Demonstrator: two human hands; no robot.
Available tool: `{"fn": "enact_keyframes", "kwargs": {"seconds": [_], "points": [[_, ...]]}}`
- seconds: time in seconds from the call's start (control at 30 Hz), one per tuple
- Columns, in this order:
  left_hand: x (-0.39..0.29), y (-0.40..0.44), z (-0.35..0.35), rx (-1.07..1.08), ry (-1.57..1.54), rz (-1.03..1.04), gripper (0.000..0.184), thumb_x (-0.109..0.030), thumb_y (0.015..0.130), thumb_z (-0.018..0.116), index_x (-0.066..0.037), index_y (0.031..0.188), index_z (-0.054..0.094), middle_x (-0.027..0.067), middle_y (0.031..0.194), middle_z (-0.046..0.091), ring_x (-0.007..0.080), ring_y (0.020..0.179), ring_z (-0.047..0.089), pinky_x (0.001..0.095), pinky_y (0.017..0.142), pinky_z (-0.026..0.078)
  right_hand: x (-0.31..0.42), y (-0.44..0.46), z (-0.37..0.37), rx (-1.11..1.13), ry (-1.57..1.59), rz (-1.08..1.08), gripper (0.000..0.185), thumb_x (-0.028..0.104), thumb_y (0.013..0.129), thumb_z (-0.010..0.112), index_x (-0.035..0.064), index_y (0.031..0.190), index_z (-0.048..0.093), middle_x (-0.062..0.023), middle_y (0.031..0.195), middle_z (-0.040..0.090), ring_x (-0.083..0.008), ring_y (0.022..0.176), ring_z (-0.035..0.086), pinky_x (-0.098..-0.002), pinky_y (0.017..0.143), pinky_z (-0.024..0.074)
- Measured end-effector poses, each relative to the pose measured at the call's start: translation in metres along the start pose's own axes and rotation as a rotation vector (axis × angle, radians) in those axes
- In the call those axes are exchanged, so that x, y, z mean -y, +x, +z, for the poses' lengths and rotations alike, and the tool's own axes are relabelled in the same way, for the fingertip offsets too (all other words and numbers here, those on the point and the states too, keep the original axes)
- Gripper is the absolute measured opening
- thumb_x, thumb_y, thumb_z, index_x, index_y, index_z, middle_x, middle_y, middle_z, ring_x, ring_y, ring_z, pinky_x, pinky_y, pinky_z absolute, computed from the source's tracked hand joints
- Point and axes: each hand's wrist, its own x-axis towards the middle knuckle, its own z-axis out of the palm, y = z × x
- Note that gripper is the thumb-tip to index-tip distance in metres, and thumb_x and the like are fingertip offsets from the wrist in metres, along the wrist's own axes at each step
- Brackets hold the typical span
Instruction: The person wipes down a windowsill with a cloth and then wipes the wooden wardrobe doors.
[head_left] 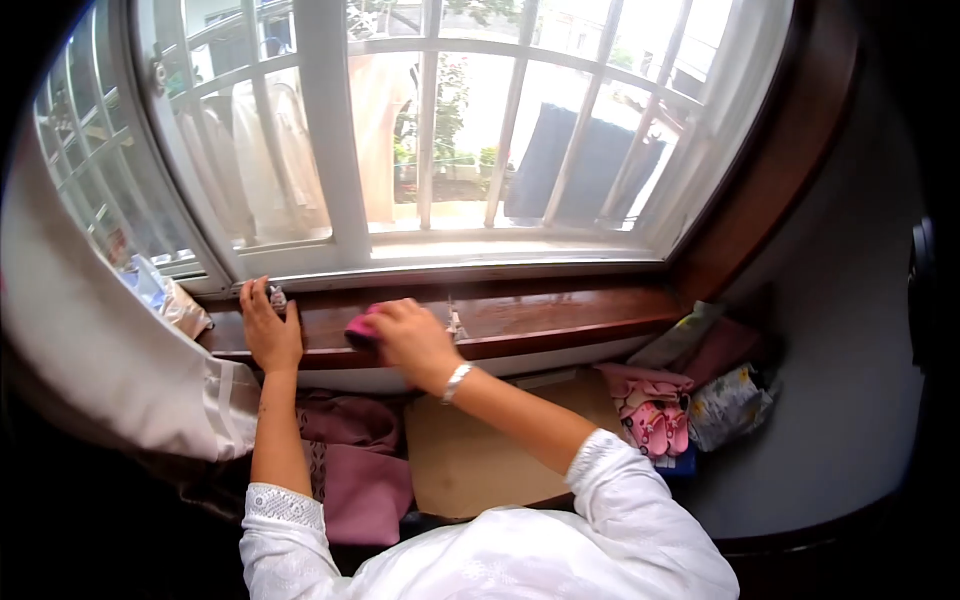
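Observation:
My left hand [270, 335] is at the left end of the dark wooden windowsill [580, 310]. A small silvery ornament [278, 298] sits between its thumb and fingers; its exact kind is too small to make out. My right hand [412, 340] is closed around a pink and black brush-like thing [362, 328], held low over the sill to the right of my left hand. Its underside is hidden. Just beyond my right hand, a small Eiffel Tower figurine [454, 320] stands upright on the sill.
A barred window [430, 45] rises behind the sill. At left hangs a pale curtain [100, 330], near a crumpled packet [183, 308]. Below are a cardboard box [500, 450], mauve cloth [365, 490], pink clogs [660, 428] and a patterned bag [730, 408].

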Motion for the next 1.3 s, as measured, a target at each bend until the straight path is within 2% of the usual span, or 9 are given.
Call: {"fn": "enact_keyframes", "kwargs": {"seconds": [0.2,0.4,0.6,0.8,0.87,0.9,1.03,1.2,1.3], "points": [[0.008,0.0,0.005,-0.017,-0.03,0.026,0.052,-0.015,0.08,0.069,-0.012,0.127,0.046,0.014,0.135,0.044,0.0354,0.123,0.047,0.0433,0.098,0.042,0.042,0.039,0.056,-0.072,0.0,-0.127,0.039,0.02,0.081,0.06,0.0046,0.117,0.059,-0.0127,0.122,0.055,-0.0275,0.115,0.05,-0.0391,0.095,0.0385],[0.012,0.001,0.007,-0.02,-0.067,0.035,0.048,-0.016,0.084,0.066,-0.011,0.127,0.046,0.0139,0.135,0.044,0.0362,0.121,0.048,0.0435,0.096,0.043,0.05,0.052,0.064,-0.036,0.008,-0.153,0.044,0.025,0.081,0.059,0.005,0.121,0.058,-0.0122,0.127,0.053,-0.0259,0.122,0.045,-0.0381,0.099,0.0359],[0.01,0.0,0.006,-0.053,-0.053,0.074,0.047,-0.015,0.085,0.065,-0.011,0.127,0.045,0.0138,0.134,0.044,0.0365,0.12,0.049,0.044,0.095,0.043,0.021,0.032,0.034,-0.009,-0.074,0.016,0.041,0.025,0.083,0.059,0.0088,0.121,0.057,-0.0106,0.128,0.054,-0.0265,0.123,0.048,-0.0389,0.103,0.0354],[0.007,0.0,0.003,-0.054,-0.02,0.081,0.046,-0.015,0.085,0.064,-0.01,0.127,0.045,0.0136,0.134,0.044,0.0362,0.118,0.05,0.0436,0.095,0.043,-0.002,-0.001,0.004,-0.158,-0.191,0.009,0.032,0.017,0.076,0.065,0.0084,0.107,0.061,-0.0097,0.112,0.058,-0.0278,0.11,0.053,-0.0389,0.091,0.0438],[0.01,0.001,0.002,0.021,-0.045,0.037,0.046,-0.018,0.088,0.062,-0.011,0.129,0.044,0.0149,0.137,0.042,0.0358,0.124,0.045,0.043,0.099,0.041,-0.012,-0.009,-0.016,-0.027,-0.097,0.083,0.029,0.014,0.071,0.071,0.0104,0.098,0.064,-0.0073,0.101,0.059,-0.0268,0.103,0.055,-0.038,0.083,0.0487],[0.01,0.001,0.002,0.024,-0.05,0.04,0.046,-0.018,0.088,0.062,-0.011,0.129,0.044,0.0149,0.137,0.042,0.0358,0.124,0.045,0.043,0.099,0.041,-0.015,-0.015,-0.028,-0.111,-0.075,0.12,0.028,0.013,0.07,0.073,0.0138,0.097,0.066,-0.0046,0.096,0.06,-0.0259,0.097,0.059,-0.0378,0.076,0.0529],[0.012,0.0,0.007,-0.015,-0.038,0.051,0.046,-0.015,0.086,0.063,-0.01,0.128,0.045,0.0141,0.135,0.043,0.0362,0.119,0.049,0.0437,0.096,0.043,-0.038,-0.043,-0.083,-0.315,-0.157,0.192,0.029,0.011,0.07,0.074,0.0134,0.099,0.067,-0.007,0.097,0.064,-0.0281,0.095,0.06,-0.0391,0.078,0.052],[0.013,-0.001,0.011,-0.037,-0.025,0.076,0.047,-0.013,0.086,0.064,-0.009,0.128,0.044,0.0143,0.136,0.042,0.0367,0.114,0.052,0.0443,0.094,0.044,-0.092,-0.092,-0.096,-0.293,-0.317,0.401,0.026,0.013,0.069,0.073,0.0156,0.094,0.066,-0.0029,0.096,0.061,-0.0259,0.095,0.057,-0.0387,0.077,0.0506],[0.015,0.0,0.014,-0.037,0.037,0.094,0.05,-0.012,0.086,0.064,-0.009,0.13,0.041,0.0154,0.138,0.04,0.0376,0.114,0.052,0.0443,0.094,0.044,-0.098,-0.095,-0.087,-0.339,-0.356,0.411,0.026,0.014,0.069,0.074,0.0159,0.093,0.066,-0.0022,0.095,0.059,-0.0254,0.093,0.056,-0.0382,0.078,0.0504]]}}
